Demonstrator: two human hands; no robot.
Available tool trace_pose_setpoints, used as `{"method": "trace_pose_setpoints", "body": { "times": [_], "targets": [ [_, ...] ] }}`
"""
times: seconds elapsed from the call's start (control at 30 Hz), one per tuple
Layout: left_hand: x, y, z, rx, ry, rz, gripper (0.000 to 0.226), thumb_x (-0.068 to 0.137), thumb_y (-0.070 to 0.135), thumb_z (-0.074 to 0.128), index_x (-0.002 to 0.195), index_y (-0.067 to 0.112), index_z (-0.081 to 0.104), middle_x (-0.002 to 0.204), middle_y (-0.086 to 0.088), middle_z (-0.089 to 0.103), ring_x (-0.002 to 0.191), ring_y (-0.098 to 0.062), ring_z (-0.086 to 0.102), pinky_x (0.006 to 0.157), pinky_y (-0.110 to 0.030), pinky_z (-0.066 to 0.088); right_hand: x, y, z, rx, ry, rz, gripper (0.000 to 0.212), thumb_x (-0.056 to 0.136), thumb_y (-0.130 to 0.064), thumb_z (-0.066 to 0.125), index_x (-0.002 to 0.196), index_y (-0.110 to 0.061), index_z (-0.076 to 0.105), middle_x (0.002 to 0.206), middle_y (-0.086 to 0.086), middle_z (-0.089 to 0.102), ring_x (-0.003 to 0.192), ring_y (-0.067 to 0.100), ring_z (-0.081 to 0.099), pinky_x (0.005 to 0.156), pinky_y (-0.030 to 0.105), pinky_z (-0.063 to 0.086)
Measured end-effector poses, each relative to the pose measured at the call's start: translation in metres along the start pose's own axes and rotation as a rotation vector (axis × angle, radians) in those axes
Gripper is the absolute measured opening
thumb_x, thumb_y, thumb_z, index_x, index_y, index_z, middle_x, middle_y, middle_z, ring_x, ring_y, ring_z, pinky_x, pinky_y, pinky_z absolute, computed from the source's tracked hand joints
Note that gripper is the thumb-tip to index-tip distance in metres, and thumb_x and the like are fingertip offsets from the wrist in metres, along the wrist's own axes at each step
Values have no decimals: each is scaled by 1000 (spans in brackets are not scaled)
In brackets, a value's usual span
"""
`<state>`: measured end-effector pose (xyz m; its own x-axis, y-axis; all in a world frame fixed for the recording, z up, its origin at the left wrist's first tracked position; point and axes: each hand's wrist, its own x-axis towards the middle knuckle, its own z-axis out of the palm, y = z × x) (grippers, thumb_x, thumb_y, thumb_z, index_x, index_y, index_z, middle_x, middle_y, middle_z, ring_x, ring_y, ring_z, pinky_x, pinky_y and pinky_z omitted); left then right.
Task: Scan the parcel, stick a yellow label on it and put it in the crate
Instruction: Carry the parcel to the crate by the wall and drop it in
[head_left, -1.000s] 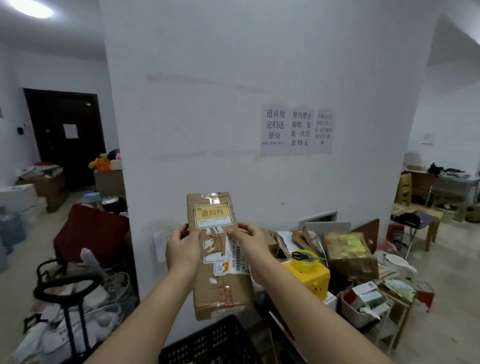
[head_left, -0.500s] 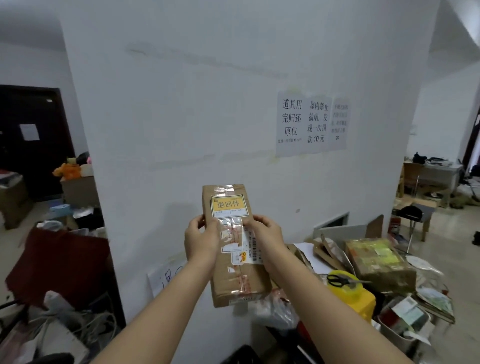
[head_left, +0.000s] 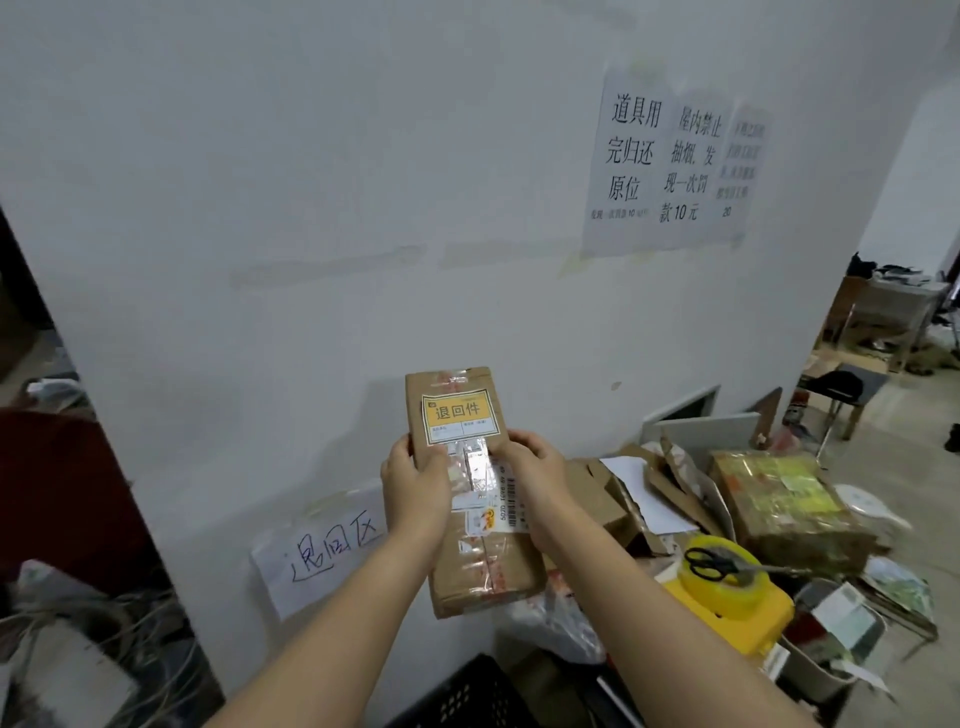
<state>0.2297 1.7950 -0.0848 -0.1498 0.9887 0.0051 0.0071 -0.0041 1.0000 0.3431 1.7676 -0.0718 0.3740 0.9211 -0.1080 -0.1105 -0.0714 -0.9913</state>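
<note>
A long brown cardboard parcel (head_left: 488, 577) wrapped in clear tape is held upright in front of a white wall. A yellow label (head_left: 460, 415) with black characters is stuck near its top, and a white barcode slip sits at its middle. My left hand (head_left: 415, 483) grips the parcel's left edge with the thumb on its face. My right hand (head_left: 535, 473) grips the right edge, thumb just under the label. The black crate (head_left: 467, 696) shows at the bottom edge, below the parcel.
A white wall (head_left: 311, 260) stands close ahead with paper notices (head_left: 675, 161) and a handwritten sign (head_left: 322, 551). To the right lie flattened cartons, a taped box (head_left: 789, 509), a yellow box with tape roll and scissors (head_left: 719, 564). Cables and a dark red object sit left.
The view has moved closer to the wall and shifted right. Both hands keep hold of the parcel, now lower in view, and the crate's corner shows again at the bottom.
</note>
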Motion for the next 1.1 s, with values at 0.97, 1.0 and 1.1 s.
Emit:
{"method": "trace_pose_setpoints", "body": {
  "times": [0.97,1.0,1.1],
  "targets": [
    [11,-344,1,319,134,-551,35,89,31,48,123,34,52,128,-16,52,107,-33,59,94,-53,50,77,317,-2,-80,-149,631,26,89,-13,60,114,-15,54,104,4,66,88,16,66,61,21,49],
    [9,-360,-2,312,123,-583,36,90,32,47,125,38,50,128,-15,53,108,-32,59,96,-52,48,74,333,-1,-70,-149,647,23,88,-13,60,110,-19,55,98,-1,67,82,12,67,59,19,50],
    [7,-409,-11,321,81,-654,44,91,30,47,133,42,43,129,-13,53,110,-32,58,100,-51,46,68,386,1,-31,-119,698,25,89,-5,57,96,-29,60,89,-5,71,75,8,72,57,20,55]
  ]
}}
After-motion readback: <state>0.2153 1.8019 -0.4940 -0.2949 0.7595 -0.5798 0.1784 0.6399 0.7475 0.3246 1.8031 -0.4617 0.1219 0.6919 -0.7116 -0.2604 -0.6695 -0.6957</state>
